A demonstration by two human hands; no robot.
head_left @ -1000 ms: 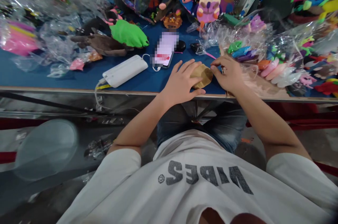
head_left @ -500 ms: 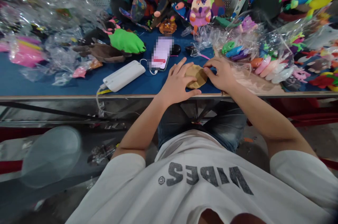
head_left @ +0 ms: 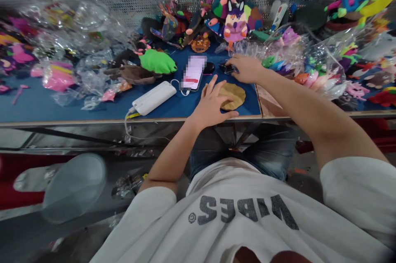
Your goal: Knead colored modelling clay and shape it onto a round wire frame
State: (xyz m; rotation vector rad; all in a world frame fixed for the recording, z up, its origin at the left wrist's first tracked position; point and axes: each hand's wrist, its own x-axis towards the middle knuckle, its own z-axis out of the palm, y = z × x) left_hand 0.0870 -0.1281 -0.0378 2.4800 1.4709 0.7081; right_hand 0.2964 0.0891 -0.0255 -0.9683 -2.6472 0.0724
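Blue surface (head_left: pixel 62 106), toys crowded along the back. Left hand (head_left: pixel 213 104) lies flat, fingers spread, pinning the tan clay disc (head_left: pixel 235 95) at the near edge. Right hand (head_left: pixel 246 69) reaches beyond, fingers closing on a small dark object (head_left: pixel 225 67); grip unclear.

Phone (head_left: pixel 193 74) behind clay disc (head_left: pixel 233 95), power bank (head_left: pixel 154 97) left.

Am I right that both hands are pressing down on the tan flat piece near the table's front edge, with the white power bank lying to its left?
Not quite. In the head view only the left hand rests on the tan flat piece. The right hand has reached farther back, to a small dark object beside the phone. The white power bank does lie to the left.
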